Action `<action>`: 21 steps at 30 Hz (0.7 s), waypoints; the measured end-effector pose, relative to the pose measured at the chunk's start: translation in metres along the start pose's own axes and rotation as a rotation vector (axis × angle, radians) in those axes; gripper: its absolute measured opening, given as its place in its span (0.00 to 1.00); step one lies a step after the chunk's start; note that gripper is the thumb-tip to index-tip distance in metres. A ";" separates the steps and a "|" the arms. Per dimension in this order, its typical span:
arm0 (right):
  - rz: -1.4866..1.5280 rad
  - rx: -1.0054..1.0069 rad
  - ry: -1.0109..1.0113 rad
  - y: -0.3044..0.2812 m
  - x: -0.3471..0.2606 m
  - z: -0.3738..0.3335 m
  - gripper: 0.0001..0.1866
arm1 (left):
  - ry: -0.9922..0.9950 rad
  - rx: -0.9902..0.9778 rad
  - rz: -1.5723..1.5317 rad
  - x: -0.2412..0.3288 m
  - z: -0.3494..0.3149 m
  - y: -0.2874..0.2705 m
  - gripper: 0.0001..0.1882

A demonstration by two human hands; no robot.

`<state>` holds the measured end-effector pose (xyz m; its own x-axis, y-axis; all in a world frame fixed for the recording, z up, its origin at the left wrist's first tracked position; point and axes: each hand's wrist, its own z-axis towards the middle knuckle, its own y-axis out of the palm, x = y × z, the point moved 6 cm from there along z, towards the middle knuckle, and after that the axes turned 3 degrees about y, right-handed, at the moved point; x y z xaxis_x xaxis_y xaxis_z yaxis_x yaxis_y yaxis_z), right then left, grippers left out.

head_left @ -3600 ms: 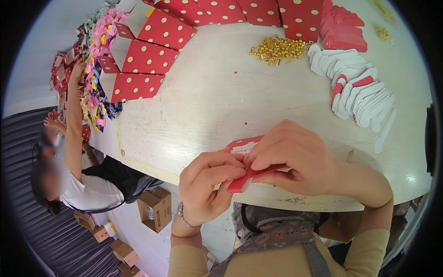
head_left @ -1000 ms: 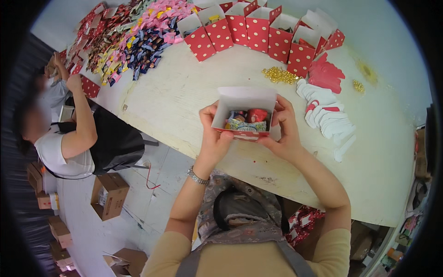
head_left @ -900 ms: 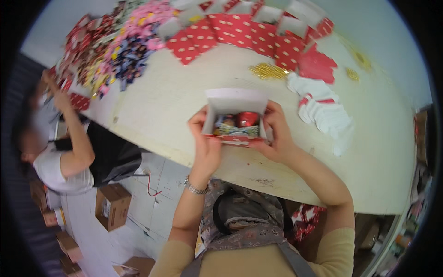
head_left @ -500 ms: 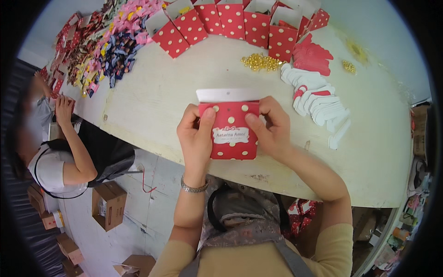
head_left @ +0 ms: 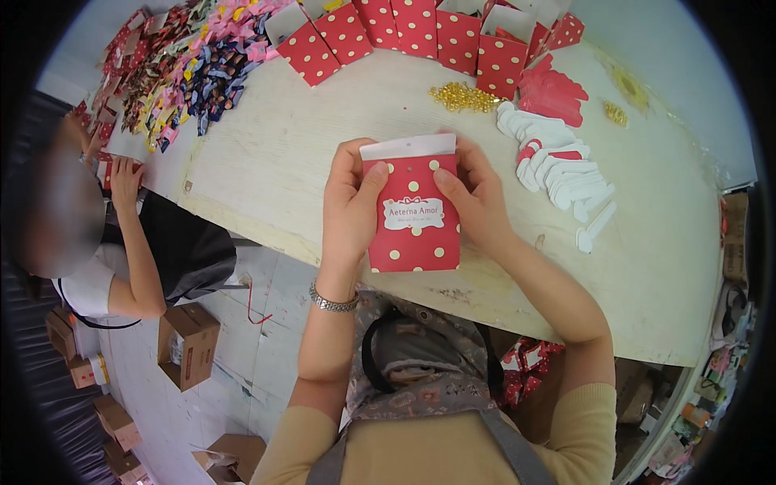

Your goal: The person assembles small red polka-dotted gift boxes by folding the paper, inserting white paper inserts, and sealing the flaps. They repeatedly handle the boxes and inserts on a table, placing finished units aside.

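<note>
Between my hands is a red paper gift box (head_left: 415, 249) with cream polka dots and a white label on its front. A white flap (head_left: 408, 146) with a small hole stands along its top edge. My left hand (head_left: 351, 198) grips the left side, thumb on the front and fingers behind. On the right side my right hand (head_left: 480, 194) holds it the same way. The box's back and most of my fingertips are hidden. It is held over the table's near edge, its front turned up.
Open dotted boxes (head_left: 457, 40) line the table's (head_left: 283, 153) far side. Gold bells (head_left: 465, 97), red tags (head_left: 554, 90) and white cut-outs (head_left: 566, 166) lie at right. Wrapped sweets (head_left: 217, 81) are heaped at far left, near a co-worker's hand (head_left: 125, 184). Cardboard boxes (head_left: 190, 343) stand on the floor.
The box has been tipped so its front faces up more fully, and its white flap looks narrower. My hands have moved slightly away from me, still gripping it. The co-worker's head has shifted.
</note>
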<state>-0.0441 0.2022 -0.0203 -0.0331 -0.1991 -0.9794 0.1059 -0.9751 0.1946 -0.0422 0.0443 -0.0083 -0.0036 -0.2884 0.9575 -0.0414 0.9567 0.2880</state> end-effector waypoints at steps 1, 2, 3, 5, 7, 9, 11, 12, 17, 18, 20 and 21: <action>0.021 -0.027 0.019 0.001 0.004 -0.001 0.14 | -0.013 -0.015 0.018 0.001 -0.002 0.001 0.08; 0.042 -0.056 0.039 0.002 0.007 -0.001 0.13 | 0.030 -0.027 0.055 0.001 -0.002 -0.001 0.06; 0.023 -0.068 -0.009 0.002 0.003 -0.002 0.11 | 0.073 -0.039 0.093 -0.002 -0.002 -0.004 0.06; -0.014 -0.089 -0.098 0.002 -0.002 -0.005 0.09 | 0.137 -0.023 0.128 0.000 -0.006 -0.005 0.05; -0.116 -0.091 -0.275 0.002 -0.008 -0.007 0.08 | 0.180 0.032 0.124 0.005 -0.013 -0.005 0.06; -0.197 -0.090 -0.396 0.002 -0.013 -0.008 0.08 | 0.237 0.018 0.126 0.007 -0.017 -0.006 0.07; -0.251 -0.085 -0.460 0.001 -0.017 -0.011 0.09 | 0.264 0.004 0.113 0.009 -0.021 -0.005 0.07; -0.277 -0.078 -0.489 0.000 -0.017 -0.013 0.09 | 0.263 -0.002 0.099 0.011 -0.022 -0.003 0.07; -0.370 -0.114 -0.608 -0.001 -0.027 -0.021 0.09 | 0.195 0.003 0.020 0.013 -0.029 0.003 0.09; -0.272 -0.093 -0.560 -0.001 -0.029 -0.024 0.09 | 0.235 0.010 0.074 0.014 -0.031 0.003 0.10; -0.160 -0.070 -0.406 0.005 -0.034 -0.028 0.10 | 0.349 0.008 0.166 0.016 -0.034 0.001 0.11; -0.144 -0.069 -0.307 0.008 -0.035 -0.027 0.11 | 0.423 -0.001 0.204 0.015 -0.034 0.000 0.11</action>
<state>-0.0156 0.2038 0.0141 -0.3488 -0.0900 -0.9329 0.1449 -0.9886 0.0412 -0.0081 0.0410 0.0063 0.3959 -0.0539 0.9167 -0.0812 0.9923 0.0935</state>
